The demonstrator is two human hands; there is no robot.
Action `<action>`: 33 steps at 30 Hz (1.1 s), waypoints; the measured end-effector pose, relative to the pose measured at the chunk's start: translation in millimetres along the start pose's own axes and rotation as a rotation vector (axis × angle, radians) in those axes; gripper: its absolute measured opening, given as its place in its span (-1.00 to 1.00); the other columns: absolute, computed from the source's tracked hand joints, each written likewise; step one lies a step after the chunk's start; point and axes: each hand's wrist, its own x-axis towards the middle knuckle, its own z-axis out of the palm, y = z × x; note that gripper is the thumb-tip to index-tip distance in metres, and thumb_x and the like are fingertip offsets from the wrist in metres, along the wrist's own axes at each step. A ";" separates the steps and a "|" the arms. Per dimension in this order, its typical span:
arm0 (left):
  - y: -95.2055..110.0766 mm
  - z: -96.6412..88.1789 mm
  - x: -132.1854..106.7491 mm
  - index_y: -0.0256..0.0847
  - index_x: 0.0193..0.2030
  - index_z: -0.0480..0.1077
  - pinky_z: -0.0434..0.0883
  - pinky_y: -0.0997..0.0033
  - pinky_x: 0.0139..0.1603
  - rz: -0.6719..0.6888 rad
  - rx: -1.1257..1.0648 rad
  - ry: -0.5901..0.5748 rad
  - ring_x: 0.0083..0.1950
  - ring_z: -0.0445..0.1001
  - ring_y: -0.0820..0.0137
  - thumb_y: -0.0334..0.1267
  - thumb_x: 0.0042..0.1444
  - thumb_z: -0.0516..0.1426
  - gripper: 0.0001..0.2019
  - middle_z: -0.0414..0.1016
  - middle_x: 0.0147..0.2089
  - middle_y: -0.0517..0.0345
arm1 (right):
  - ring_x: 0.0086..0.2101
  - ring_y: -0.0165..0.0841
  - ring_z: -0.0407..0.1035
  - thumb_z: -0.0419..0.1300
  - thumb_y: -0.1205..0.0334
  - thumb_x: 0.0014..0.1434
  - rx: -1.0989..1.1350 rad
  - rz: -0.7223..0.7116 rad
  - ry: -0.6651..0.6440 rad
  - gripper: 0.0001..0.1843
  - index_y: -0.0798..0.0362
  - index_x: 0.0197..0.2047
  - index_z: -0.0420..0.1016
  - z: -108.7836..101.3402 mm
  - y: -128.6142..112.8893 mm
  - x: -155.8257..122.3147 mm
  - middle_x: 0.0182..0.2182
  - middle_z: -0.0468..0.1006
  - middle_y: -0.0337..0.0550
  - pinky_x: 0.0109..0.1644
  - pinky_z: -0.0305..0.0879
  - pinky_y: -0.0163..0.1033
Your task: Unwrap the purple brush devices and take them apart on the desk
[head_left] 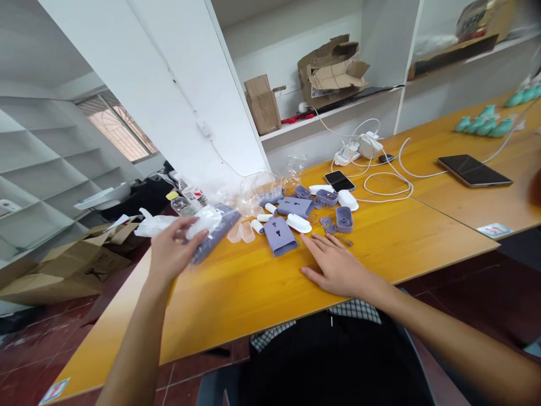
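Observation:
My left hand (174, 248) pinches a clear plastic bag (207, 220) at the table's left side. A purple part (215, 234) shows in or under the bag, partly covered by it. With fingers spread, my right hand (333, 264) rests on the table and holds nothing. Just beyond its fingertips lie a white oval part (298, 223) and some thin springs (344, 239). Between my hands lies a purple case (280, 235) with a keyhole-shaped opening. Behind it are another purple case (296, 207), a small purple box (344, 219) and white cylinders (257, 226).
Crumpled clear bags (257, 189) and a bottle with a yellow cap (181, 204) stand at the back left. A phone (340, 181), white cables (391, 192) and a tablet (475, 170) lie to the right. Several green vase-shaped items (486, 123) stand farther along the table (236, 304).

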 end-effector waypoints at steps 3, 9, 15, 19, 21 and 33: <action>22.8 -6.6 -60.3 -0.09 0.01 0.63 0.58 0.22 -0.07 0.115 -0.080 -0.130 -0.12 0.65 0.16 0.15 0.16 0.34 -0.57 0.72 -0.03 0.06 | 0.34 0.09 0.36 0.08 -0.05 0.45 0.081 -0.028 0.026 -0.10 0.03 0.68 -0.19 -6.3 -1.4 -1.1 0.40 0.45 0.16 0.46 0.15 0.28; 44.0 10.3 -127.8 -0.07 -0.01 0.64 0.63 0.18 0.01 0.304 -0.283 -0.299 -0.04 0.70 0.16 -0.05 0.29 0.33 -0.77 0.74 -0.06 0.05 | 0.37 0.00 0.31 0.13 -0.02 0.44 0.257 -0.122 0.022 -0.25 -0.14 0.61 0.08 -19.1 -2.5 -5.5 0.45 0.39 0.01 0.41 0.26 0.16; 57.0 13.9 -142.5 -0.07 0.03 0.62 0.63 0.16 0.01 0.310 -0.318 -0.333 0.00 0.68 0.14 -0.12 0.30 0.32 -0.79 0.72 -0.04 0.04 | 0.04 -0.13 0.50 0.33 -0.02 0.32 0.361 -0.213 0.183 -0.73 -0.03 -0.04 0.60 -14.4 -1.5 -6.3 0.01 0.60 -0.01 0.16 0.43 0.02; 64.7 13.9 -145.4 -0.07 0.06 0.60 0.63 0.16 0.00 0.298 -0.321 -0.375 -0.01 0.68 0.14 -0.10 0.32 0.31 -0.76 0.71 -0.02 0.03 | -0.12 -0.21 0.48 0.29 0.05 0.39 0.383 -0.283 0.205 -0.77 -0.03 -0.28 0.57 -10.1 -2.0 -5.2 -0.17 0.59 -0.09 0.03 0.41 -0.04; 65.9 14.1 -145.5 -0.07 0.06 0.60 0.62 0.15 0.01 0.280 -0.322 -0.384 -0.01 0.68 0.14 -0.07 0.32 0.31 -0.75 0.71 -0.02 0.03 | -0.15 -0.22 0.49 0.21 0.09 0.45 0.413 -0.295 0.222 -0.74 -0.03 -0.28 0.58 -10.5 -1.3 -4.2 -0.20 0.61 -0.10 0.01 0.41 -0.05; 61.4 21.1 -145.8 -0.06 0.13 0.57 0.60 0.08 0.12 0.275 -0.334 -0.416 0.09 0.65 0.11 -0.08 0.35 0.28 -0.72 0.68 0.06 -0.01 | -0.42 -0.26 0.47 0.21 0.09 0.34 0.418 0.231 0.439 -0.74 -0.03 -0.39 0.46 -14.5 21.2 3.3 -0.44 0.57 -0.18 -0.34 0.37 -0.16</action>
